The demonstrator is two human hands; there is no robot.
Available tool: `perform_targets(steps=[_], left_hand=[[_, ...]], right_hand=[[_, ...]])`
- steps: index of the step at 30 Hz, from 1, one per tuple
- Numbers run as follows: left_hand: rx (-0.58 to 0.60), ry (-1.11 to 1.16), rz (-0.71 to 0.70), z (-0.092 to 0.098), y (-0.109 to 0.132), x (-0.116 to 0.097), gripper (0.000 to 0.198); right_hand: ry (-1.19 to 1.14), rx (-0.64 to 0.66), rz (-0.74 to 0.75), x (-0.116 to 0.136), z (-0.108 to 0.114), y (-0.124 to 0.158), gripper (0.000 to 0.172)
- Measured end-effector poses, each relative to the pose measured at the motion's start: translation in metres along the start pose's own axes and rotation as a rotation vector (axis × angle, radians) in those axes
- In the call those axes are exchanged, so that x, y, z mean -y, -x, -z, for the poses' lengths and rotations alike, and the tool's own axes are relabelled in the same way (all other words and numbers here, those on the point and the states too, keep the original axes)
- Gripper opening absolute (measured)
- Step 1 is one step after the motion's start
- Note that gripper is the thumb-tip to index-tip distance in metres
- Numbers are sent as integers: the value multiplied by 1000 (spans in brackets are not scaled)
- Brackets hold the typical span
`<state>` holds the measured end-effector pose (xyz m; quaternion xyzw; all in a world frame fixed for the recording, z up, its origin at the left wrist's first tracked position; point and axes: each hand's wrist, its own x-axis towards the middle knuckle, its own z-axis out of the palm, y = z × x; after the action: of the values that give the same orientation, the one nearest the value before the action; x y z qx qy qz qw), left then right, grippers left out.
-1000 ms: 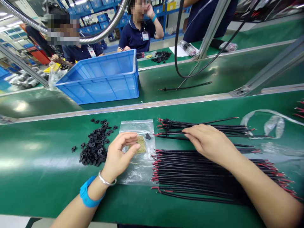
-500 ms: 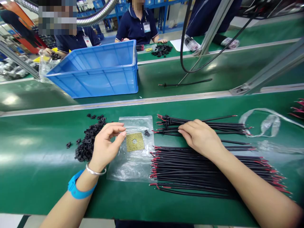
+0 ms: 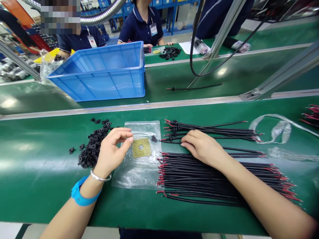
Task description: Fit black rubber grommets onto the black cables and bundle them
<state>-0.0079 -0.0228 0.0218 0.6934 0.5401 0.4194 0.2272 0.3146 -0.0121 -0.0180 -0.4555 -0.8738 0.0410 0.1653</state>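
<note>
My left hand (image 3: pixel 113 149) hovers between a heap of small black plastic parts (image 3: pixel 91 151) and a clear zip bag (image 3: pixel 139 172). Its fingers are curved, with thumb and fingertips apart and nothing between them. On the bag lie a yellowish square plate with a round hole (image 3: pixel 138 151) and one loose black part (image 3: pixel 154 138). My right hand (image 3: pixel 199 142) is closed in a pinch on a black cable (image 3: pixel 239 150) with red wire ends. Just behind it rests a group of cables with black parts on them (image 3: pixel 214 129). Plain cables (image 3: pixel 199 172) lie in a wide row in front.
A large blue bin (image 3: pixel 104 79) stands beyond the metal rail (image 3: pixel 174 102). Clear plastic strips (image 3: pixel 281 127) lie at the right, near more red-ended wires (image 3: pixel 312 114). One cable (image 3: pixel 194 87) lies past the rail. Co-workers in navy shirts (image 3: pixel 139 28) sit opposite.
My right hand has shifted slightly left and toward me, from the cables with black parts to a cable just in front of them. My left hand stays nearly still.
</note>
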Motion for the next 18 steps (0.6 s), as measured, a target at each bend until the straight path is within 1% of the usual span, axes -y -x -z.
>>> perform_targets(steps=[4, 6, 8, 10, 12, 14, 16, 18], left_hand=[[110, -98, -9, -3, -1, 5, 12], [174, -203, -34, -3, -3, 7, 15], [228, -351, -60, 1, -6, 10, 18], [261, -540, -91, 11, -10, 14, 21], [255, -761, -113, 25, -14, 23, 24], [248, -945, -86, 42, -18, 35, 27], [279, -1038, -15, 56, -21, 46, 21], [315, -1072, 17, 61, -23, 51, 15]], right_hand=[[-84, 10, -2, -2, 4, 0, 20], [-134, 9, -4, -2, 7, 2, 19], [-177, 11, -3, -2, 9, 4, 18], [-205, -5, 4, 0, 11, 5, 18], [-202, -46, 21, 3, 12, 7, 21], [-161, -89, 39, 6, 13, 8, 23], [-110, -107, 54, 8, 13, 10, 25], [-69, -111, 63, 10, 13, 12, 25]])
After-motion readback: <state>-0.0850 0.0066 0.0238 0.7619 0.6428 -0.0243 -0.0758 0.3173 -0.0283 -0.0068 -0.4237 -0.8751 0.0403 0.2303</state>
